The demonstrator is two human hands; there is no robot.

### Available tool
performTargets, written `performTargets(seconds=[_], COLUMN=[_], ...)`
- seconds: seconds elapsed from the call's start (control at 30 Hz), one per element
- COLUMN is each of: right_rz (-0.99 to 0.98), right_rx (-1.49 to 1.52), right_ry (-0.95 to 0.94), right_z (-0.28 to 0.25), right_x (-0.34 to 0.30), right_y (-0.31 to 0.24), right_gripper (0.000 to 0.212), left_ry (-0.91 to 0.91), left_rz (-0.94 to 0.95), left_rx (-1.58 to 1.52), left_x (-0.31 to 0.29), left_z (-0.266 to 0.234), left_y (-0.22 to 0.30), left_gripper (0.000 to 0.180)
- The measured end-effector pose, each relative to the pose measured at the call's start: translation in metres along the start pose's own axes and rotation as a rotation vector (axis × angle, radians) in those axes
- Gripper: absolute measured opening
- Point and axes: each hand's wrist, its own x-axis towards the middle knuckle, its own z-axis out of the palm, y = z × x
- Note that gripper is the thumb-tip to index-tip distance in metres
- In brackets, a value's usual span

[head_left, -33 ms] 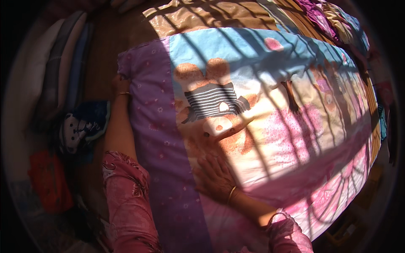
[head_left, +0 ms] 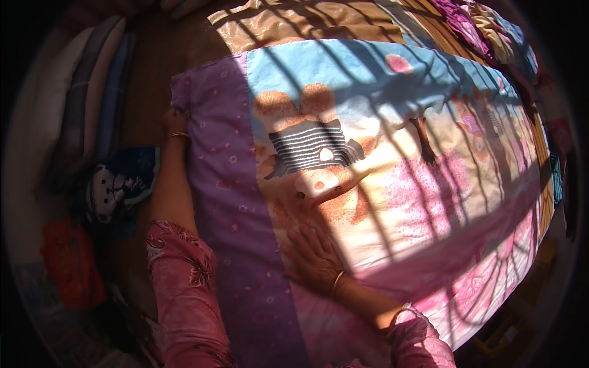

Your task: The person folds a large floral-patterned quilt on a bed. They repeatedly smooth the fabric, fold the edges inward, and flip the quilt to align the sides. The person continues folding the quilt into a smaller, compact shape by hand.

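grip, left hand (head_left: 175,123): i can't tell
right hand (head_left: 311,260): open, flat
purple-bordered, bear-printed rectangular cloth (head_left: 375,184): seems spread, creases unsmoothed

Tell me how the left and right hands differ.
The left hand is at the purple strip's outer edge; the right hand lies on the pale cloth. The left hand is farther from the body than the right hand. The right hand is flat; the left hand's shape is hard to make out. Each wears a bangle.
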Motion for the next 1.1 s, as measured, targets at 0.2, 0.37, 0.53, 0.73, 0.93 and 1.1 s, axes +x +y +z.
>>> performTargets(seconds=[0.2, 0.37, 0.53, 0.73, 0.93, 1.1], right_rz=[0.025, -0.006, 0.020, -0.066, -0.045, 0.021], right_rx=[0.000, 0.005, -0.004, -0.147, -0.333, -0.360], right_ry=[-0.031, -0.012, -0.104, -0.153, -0.023, -0.090], right_z=[-0.006, -0.008, -0.008, -0.028, 0.001, 0.000], right_x=[0.003, 0.003, 0.013, 0.094, 0.257, 0.329], right_y=[0.001, -0.001, -0.011, 0.017, 0.057, 0.055], right_gripper=[0.054, 0.055, 0.057, 0.049, 0.048, 0.052], left_ry=[-0.154, -0.100, 0.175, -0.358, -0.476, -0.177], left_rz=[-0.176, -0.097, 0.187, 0.744, 0.808, 0.538], left_rx=[-0.533, -0.240, -0.121, 0.126, 0.170, 0.371], left_x=[0.004, 0.012, -0.013, -0.272, -0.329, -0.215], left_z=[-0.009, -0.016, -0.033, -0.143, -0.120, -0.060], left_y=[0.016, 0.020, 0.007, 0.096, 0.058, 0.052], left_gripper=[0.033, 0.036, 0.051, 0.047, 0.048, 0.060])
